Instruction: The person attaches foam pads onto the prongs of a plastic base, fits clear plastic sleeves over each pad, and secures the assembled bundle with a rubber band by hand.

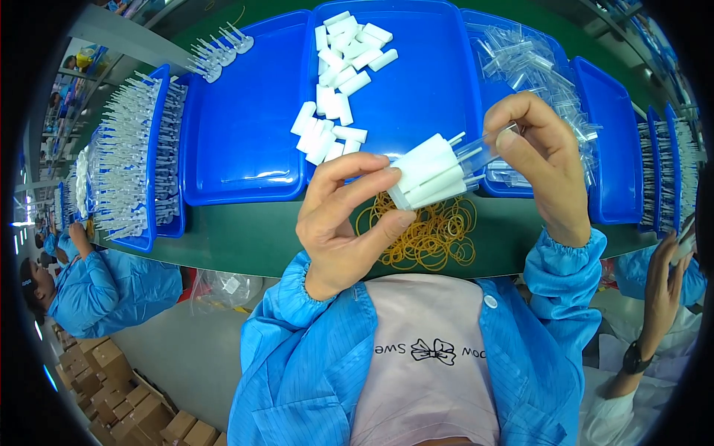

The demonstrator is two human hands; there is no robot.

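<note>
Between the thumb and fingers of my left hand [338,223] is a bundle of white blocks [430,175], with thin white rods poking out of its right end. My right hand [547,160] pinches a transparent plastic piece [482,152] between thumb and index finger, close to the rod ends. Whether that piece touches the bundle I cannot tell. Below the bundle, a heap of yellow rubber bands [431,241] lies on the green table [245,234].
Loose white blocks [338,97] lie in the middle blue tray [424,82]. Transparent plastic pieces [520,59] fill a tray at the right. On the left, a blue tray [245,134] stands beside racks of white-stemmed parts [134,156]. Co-workers [111,290] sit on both sides; cardboard boxes [134,401] are stacked lower left.
</note>
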